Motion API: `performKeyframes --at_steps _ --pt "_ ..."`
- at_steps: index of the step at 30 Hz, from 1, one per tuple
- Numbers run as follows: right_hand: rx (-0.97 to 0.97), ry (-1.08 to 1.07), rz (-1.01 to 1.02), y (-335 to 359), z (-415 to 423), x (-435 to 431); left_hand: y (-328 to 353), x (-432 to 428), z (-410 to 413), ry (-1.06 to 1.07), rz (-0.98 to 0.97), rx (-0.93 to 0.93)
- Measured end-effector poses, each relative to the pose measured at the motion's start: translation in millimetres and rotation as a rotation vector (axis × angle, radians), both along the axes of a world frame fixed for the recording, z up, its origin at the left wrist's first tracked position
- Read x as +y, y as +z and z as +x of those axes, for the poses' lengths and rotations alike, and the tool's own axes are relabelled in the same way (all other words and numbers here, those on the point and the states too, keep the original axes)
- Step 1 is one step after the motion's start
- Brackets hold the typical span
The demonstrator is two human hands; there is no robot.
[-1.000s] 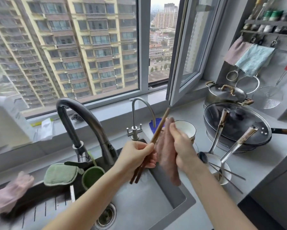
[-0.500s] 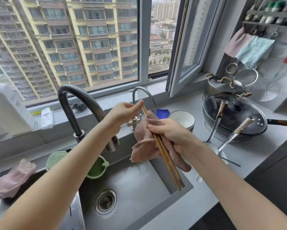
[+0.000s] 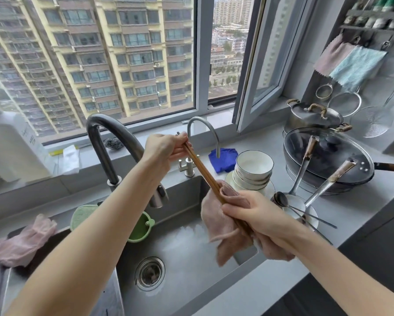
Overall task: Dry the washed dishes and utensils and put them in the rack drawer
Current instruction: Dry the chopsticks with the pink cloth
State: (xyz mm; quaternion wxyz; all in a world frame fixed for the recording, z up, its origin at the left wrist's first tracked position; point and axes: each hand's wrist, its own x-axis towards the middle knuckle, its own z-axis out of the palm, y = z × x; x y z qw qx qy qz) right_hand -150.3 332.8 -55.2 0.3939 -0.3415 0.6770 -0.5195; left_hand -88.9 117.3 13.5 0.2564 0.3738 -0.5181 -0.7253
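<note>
Over the sink (image 3: 191, 265) I hold brown wooden chopsticks (image 3: 205, 173) slanting from upper left to lower right. My left hand (image 3: 166, 149) grips their upper ends near the small tap. My right hand (image 3: 255, 213) wraps a pink cloth (image 3: 216, 224) around their lower part, which the cloth and hand hide. A stack of white bowls (image 3: 253, 172) on a plate stands on the counter to the right. Beside it lie a dark spoon (image 3: 280, 198) and two metal ladles (image 3: 323, 185) leaning on a lidded wok (image 3: 328, 160).
A large dark faucet (image 3: 114, 144) arches at the left, a small chrome tap (image 3: 203, 133) behind the chopsticks. A green cup (image 3: 141, 229) and green sponge hang in the sink. Pink gloves (image 3: 20, 242) lie left. Blue cloth (image 3: 223, 158), lidded pot (image 3: 312, 117) and open window sash (image 3: 255, 76) stand behind.
The chopsticks have slid up through the cloth, so their lower ends no longer stick out below my right hand. My left hand stays high at their top ends.
</note>
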Motion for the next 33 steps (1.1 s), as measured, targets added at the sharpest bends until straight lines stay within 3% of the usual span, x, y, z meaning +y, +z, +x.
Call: performKeyframes --at_steps 3,6,8,14,19,30,33 --pt "0.004 -0.039 0.026 -1.8 -9.3 24.6 3.9 -1.2 0.4 0.076 -0.061 0.049" --pt "0.062 -0.292 -0.034 12.4 -26.4 30.7 8.2 -2.8 -2.9 0.075 -0.176 0.064" --pt "0.311 -0.371 -0.014 28.4 -38.7 23.8 9.6 6.7 -6.2 0.049 -0.231 0.065" --pt "0.925 -0.29 0.012 30.5 0.0 -51.8 13.4 45.5 -20.2 -0.045 -0.226 0.115" --pt "1.009 -0.31 0.005 13.2 6.1 -48.1 11.7 45.8 -5.0 -0.042 -0.211 0.041" --pt "1.272 -0.176 -0.014 13.6 3.8 -32.2 41.4 3.4 34.4 0.17 -0.111 0.162" --pt "1.341 -0.174 0.012 25.6 -3.5 -37.7 63.7 -15.5 60.2 0.312 -0.085 0.211"
